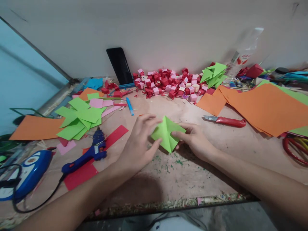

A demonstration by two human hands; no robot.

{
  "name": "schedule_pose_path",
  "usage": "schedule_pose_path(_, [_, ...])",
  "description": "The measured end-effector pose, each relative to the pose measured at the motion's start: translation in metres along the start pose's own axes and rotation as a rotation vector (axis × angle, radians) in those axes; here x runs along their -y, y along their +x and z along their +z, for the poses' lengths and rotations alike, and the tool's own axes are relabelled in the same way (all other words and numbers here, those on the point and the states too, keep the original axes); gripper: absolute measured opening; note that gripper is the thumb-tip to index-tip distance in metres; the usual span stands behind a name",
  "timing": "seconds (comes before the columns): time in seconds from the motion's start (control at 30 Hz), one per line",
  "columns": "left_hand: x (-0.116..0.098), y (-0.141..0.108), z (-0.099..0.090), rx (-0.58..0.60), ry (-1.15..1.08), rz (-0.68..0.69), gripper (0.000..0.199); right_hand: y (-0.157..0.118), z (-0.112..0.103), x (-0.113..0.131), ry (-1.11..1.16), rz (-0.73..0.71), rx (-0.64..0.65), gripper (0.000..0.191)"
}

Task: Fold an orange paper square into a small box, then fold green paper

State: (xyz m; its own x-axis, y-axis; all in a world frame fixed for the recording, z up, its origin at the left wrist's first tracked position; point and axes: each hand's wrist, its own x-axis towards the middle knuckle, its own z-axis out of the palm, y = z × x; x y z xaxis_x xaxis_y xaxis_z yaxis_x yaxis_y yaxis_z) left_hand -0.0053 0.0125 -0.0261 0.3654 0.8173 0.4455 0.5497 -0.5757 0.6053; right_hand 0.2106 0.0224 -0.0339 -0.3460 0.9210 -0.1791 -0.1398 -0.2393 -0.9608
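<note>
A square of green paper [166, 133] with a crease down its middle is tilted up above the table, one corner pointing toward me. My right hand [192, 138] pinches its right corner, the thumb on top and the fingers underneath. At the paper's left side is my left hand [144, 139], its thumb and fingers spread around the left corner. The left fingertips are slightly blurred, and whether they touch the paper is hard to make out.
A blue glue gun [93, 152] and green paper squares [80, 117] lie to the left. Behind are a phone [120, 65] and a heap of red and pink folded paper pieces [168, 81]. Rightward lie a red-handled cutter [226, 121], orange sheets [269, 107] and scissors [295, 149].
</note>
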Motion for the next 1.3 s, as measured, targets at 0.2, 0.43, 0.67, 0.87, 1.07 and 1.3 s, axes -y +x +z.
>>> schedule_pose_path(0.2, [-0.002, 0.0, -0.004, 0.354, 0.341, 0.351, 0.055, 0.002, 0.0, -0.001, 0.12, -0.015, -0.025, 0.03])
schedule_pose_path(0.43, [-0.002, -0.003, -0.003, 0.244, 0.347, 0.358, 0.031, -0.001, 0.001, 0.003, 0.128, -0.009, 0.039, 0.036])
schedule_pose_path(0.67, [-0.006, 0.0, -0.004, 0.123, 0.114, 0.215, 0.023, -0.002, -0.003, 0.001, 0.032, -0.081, 0.071, 0.033])
schedule_pose_path(0.87, [-0.013, 0.0, -0.006, 0.05, -0.083, 0.087, 0.013, -0.004, -0.007, 0.001, 0.01, -0.129, 0.205, 0.037])
schedule_pose_path(1.07, [-0.011, -0.002, -0.004, 0.046, -0.059, 0.146, 0.017, -0.002, -0.004, 0.0, 0.06, -0.1, 0.254, 0.055])
schedule_pose_path(1.3, [-0.017, 0.0, -0.004, 0.084, -0.168, -0.058, 0.006, 0.0, -0.006, -0.001, 0.007, -0.108, 0.178, 0.06])
